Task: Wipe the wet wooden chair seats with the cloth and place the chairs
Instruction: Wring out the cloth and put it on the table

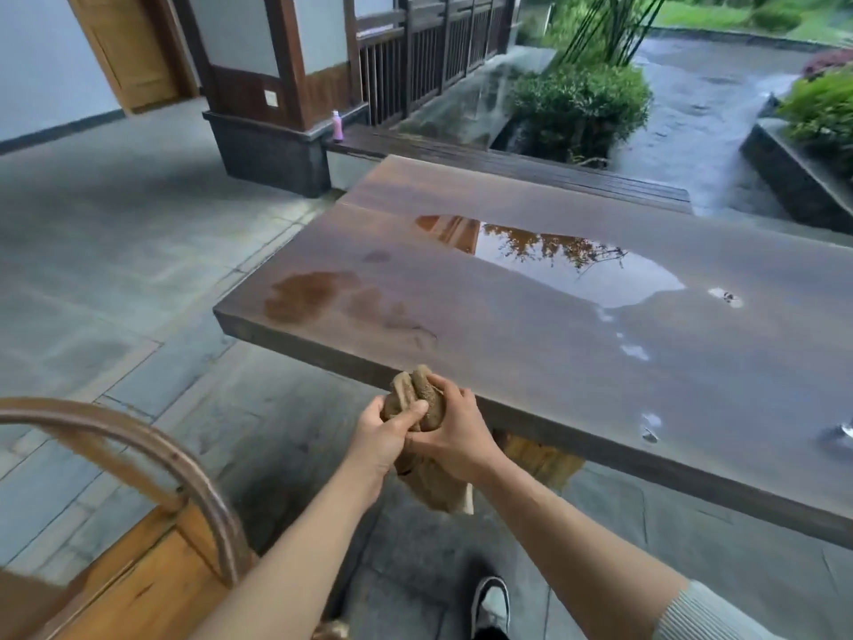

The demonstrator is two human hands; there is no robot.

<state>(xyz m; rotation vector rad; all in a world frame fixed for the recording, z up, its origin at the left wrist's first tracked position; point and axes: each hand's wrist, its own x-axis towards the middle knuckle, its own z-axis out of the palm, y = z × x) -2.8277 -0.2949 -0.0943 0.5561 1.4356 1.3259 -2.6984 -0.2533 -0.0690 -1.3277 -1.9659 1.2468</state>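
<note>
Both hands, left (385, 431) and right (454, 434), clench the bunched cloth (417, 399); wrung carelessly, it may drip onto the chair (152, 579) at seven o'clock

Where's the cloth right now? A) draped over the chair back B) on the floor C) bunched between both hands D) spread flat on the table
C: the cloth is bunched up, gripped by the left hand and the right hand near the table edge.
</note>
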